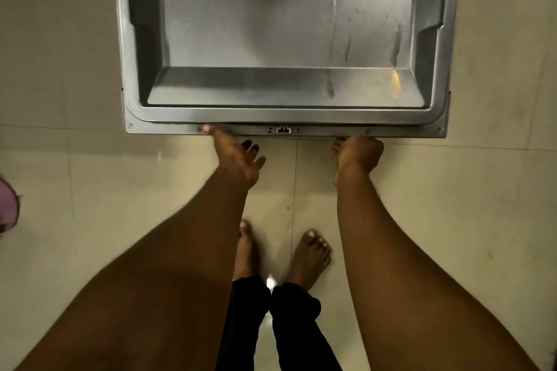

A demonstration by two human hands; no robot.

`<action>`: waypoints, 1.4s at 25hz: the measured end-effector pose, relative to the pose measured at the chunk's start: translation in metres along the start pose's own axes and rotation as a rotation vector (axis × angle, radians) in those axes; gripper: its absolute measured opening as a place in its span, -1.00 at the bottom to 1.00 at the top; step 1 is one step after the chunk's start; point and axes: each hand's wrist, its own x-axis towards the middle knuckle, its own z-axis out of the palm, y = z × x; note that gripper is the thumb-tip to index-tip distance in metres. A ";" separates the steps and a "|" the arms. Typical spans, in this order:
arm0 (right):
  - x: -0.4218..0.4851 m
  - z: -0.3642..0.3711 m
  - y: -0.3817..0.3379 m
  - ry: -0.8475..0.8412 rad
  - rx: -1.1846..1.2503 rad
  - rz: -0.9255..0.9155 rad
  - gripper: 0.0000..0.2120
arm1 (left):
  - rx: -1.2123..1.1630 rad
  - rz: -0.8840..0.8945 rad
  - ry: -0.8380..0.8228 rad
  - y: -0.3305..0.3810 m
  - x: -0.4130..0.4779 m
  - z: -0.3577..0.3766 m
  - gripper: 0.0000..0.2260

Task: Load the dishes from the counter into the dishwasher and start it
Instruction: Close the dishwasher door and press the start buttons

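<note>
1. Head view, the task's thing: I saw the dishwasher door (286, 39) folded down flat, with its steel inner face turned up at me. It filled the upper middle of the picture. Its near edge ran across just above both hands.
2. Head view, the door's details: a small latch (283, 130) sat at the middle of that near edge, between the two hands. Wet streaks (334, 9) ran down the right part of the inner panel.
3. Head view, left hand: the left hand (238, 159) reached to the near edge, left of the latch. Its thumb (211, 131) lay stretched out on the rim. The other fingers (256, 156) hung loose and spread just below the edge and were not wrapped round anything, so I read this hand as unclenched and merely touching the door.
4. Head view, right hand: the right hand (358, 153) was at the same edge, right of the latch. Its fingers were curled in at the rim and its back faced me, so it looked to be gripping the door's edge. The fingertips themselves were hidden from me.
5. Head view, the rest: pale floor tiles (90, 175) lay below the door. Two bare feet (310, 253) stood on them between the forearms, with dark trouser legs (295, 325) beneath. A pink shape (7, 208) was cut off at the left edge, and I could not tell what it was.
</note>
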 end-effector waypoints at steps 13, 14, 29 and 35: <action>-0.035 -0.015 -0.012 -0.268 0.256 0.115 -0.65 | -0.198 -0.045 -0.171 0.009 -0.003 -0.007 -0.21; -0.044 -0.020 -0.016 -0.268 0.253 0.095 -0.64 | -0.188 -0.041 -0.169 0.012 -0.016 -0.007 -0.21; -0.214 -0.087 -0.132 -0.179 0.146 -0.423 -0.47 | 0.529 0.719 -0.084 0.056 -0.238 -0.006 -0.58; -0.262 -0.087 -0.201 -0.032 -0.204 -1.057 -0.35 | 1.312 1.289 0.155 0.110 -0.291 0.015 -0.23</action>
